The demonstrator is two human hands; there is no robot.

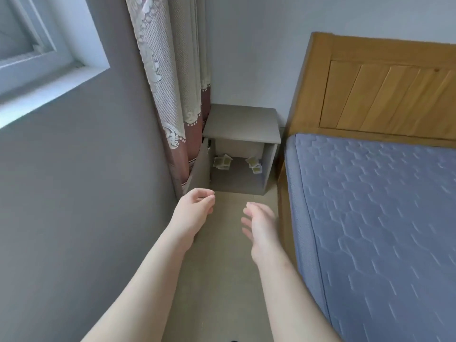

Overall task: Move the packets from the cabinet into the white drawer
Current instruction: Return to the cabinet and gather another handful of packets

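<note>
Packets lie in two small heaps on the floor of the open grey cabinet, wedged between curtain and bed. Both my hands hold nothing: left hand loosely curled, right hand spread open, short of the cabinet.

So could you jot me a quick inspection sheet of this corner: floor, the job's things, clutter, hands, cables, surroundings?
Surface: beige floor, bare where visible.
Job's things: grey cabinet in the corner, door swung open; packets in two small clusters inside, left cluster, right cluster. White drawer: not in view.
Clutter: nothing seen.
Hands: left hand loosely curled, empty; right hand open, empty; both short of the cabinet.
Cables: nothing seen.
Surroundings: curtain, window, wooden headboard, blue mattress.
</note>
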